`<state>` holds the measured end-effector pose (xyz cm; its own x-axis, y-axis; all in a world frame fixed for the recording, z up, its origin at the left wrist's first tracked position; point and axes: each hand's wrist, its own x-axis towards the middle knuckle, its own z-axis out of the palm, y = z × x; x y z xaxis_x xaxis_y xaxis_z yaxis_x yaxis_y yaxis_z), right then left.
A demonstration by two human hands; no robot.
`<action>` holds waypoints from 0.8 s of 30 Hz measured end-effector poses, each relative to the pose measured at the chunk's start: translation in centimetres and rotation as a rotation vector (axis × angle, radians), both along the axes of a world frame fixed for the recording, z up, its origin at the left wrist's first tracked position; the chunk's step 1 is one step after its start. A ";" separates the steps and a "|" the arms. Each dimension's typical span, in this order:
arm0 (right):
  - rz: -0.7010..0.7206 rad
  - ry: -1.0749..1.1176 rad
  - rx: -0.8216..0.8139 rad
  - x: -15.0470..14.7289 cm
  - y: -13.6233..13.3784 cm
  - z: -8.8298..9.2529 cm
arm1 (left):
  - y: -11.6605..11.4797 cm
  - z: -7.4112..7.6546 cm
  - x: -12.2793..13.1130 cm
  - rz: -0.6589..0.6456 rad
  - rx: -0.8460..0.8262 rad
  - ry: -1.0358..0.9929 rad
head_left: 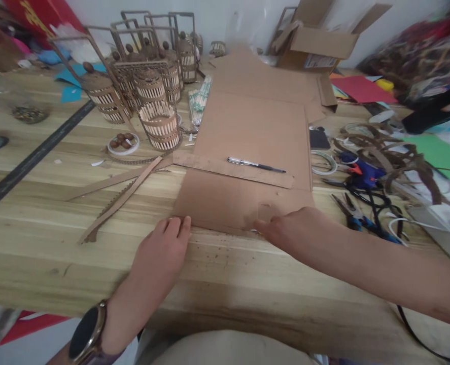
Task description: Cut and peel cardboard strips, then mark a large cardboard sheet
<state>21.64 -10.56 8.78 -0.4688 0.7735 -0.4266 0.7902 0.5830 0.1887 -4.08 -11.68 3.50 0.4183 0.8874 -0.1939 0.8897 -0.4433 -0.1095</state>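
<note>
A large sheet of brown cardboard (217,197) lies in front of me on the wooden table. My left hand (166,243), with a watch on its wrist, rests its fingertips on the near left corner of that sheet; its thumb is hidden. At the near right edge, my right hand (289,225) is closed low over the cardboard. A small pale and yellow bit shows under its fingers, too little to name. Across the sheet lies a cardboard strip (209,165), with a black-and-clear pen (255,165) on it.
Several small bamboo lanterns (158,121) with handles stand at the back left. Brown beads sit in a tape ring (124,144). Cut cardboard strips (122,203) lie at left. Pliers (352,210), a tape roll (323,163) and tangled strips are at right. Behind stands an open box (319,43).
</note>
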 end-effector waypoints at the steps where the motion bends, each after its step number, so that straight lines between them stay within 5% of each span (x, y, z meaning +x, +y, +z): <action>1: 0.014 -0.027 -0.004 0.2 -0.1 0.2 | 0.0 -0.1 -0.1 -0.002 0.007 0.003; 7: 0.019 0.009 -0.038 2.3 -0.8 0.9 | -0.1 -0.6 -0.4 -0.029 0.053 0.014; 14: 0.103 0.035 0.056 7.1 -2.7 -0.5 | 0.0 -1.0 -0.8 -0.072 0.087 0.029; 24: -0.171 0.034 0.096 12.2 -5.2 -2.3 | 0.2 -0.7 -1.0 -0.114 0.093 -0.019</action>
